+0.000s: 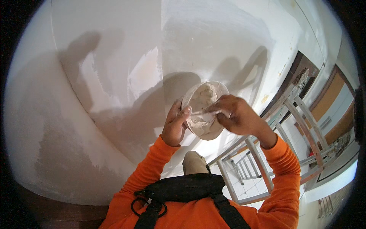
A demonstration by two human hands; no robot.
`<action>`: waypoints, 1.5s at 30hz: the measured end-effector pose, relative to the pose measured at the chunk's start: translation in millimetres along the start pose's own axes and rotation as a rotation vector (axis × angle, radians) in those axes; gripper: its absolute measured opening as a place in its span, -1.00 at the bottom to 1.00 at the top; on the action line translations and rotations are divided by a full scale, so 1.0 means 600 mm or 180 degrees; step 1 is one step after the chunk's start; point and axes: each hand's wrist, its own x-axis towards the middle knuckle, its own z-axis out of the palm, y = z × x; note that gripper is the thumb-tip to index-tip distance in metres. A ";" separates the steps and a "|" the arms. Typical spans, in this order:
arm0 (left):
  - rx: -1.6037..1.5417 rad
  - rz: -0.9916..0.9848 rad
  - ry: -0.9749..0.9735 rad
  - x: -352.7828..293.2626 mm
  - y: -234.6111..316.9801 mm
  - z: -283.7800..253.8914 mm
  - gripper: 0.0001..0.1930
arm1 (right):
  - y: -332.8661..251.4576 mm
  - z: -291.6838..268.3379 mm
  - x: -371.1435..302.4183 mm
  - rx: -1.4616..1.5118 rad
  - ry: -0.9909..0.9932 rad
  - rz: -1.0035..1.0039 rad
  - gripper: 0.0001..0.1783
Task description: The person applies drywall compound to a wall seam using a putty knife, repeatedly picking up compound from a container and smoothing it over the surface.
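- White bowl [220,88] holding pale paste [207,94], centre of the frame.
- Left hand [174,125], curled, grips its left rim.
- Right hand [239,116], closed on a blurred tool [204,116] over the bowl.

The round, rigid bowl [209,136] at the centre is plain cream-white, its thick, smeared paste [207,96] off-white. At six o'clock, a long-sleeved fabric top [183,213] is solid orange beneath a matte-black elongated pouch [183,189]. The smooth flat wall [213,38] at twelve is mottled grey-beige and white. At four, the railed ladder [260,164] mixes whitish-grey with reddish-brown.
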 end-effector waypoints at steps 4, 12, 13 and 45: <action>-0.0111 0.0030 0.0178 -0.002 -0.005 0.007 -0.58 | -0.018 0.004 -0.009 -0.0400 -0.0600 0.0050 -0.70; 0.0201 -0.0071 0.0200 -0.001 -0.006 0.007 -0.58 | -0.032 -0.017 -0.008 -0.0783 -0.1225 0.0767 -0.72; 0.0228 -0.0028 0.0287 0.002 -0.010 0.010 -0.58 | -0.029 -0.017 -0.010 -0.0785 -0.1252 0.0757 -0.72; -0.0829 -0.1721 -0.0017 -0.005 -0.187 -0.050 -0.54 | -0.273 -0.103 0.426 -0.0963 0.1194 -0.1512 -0.72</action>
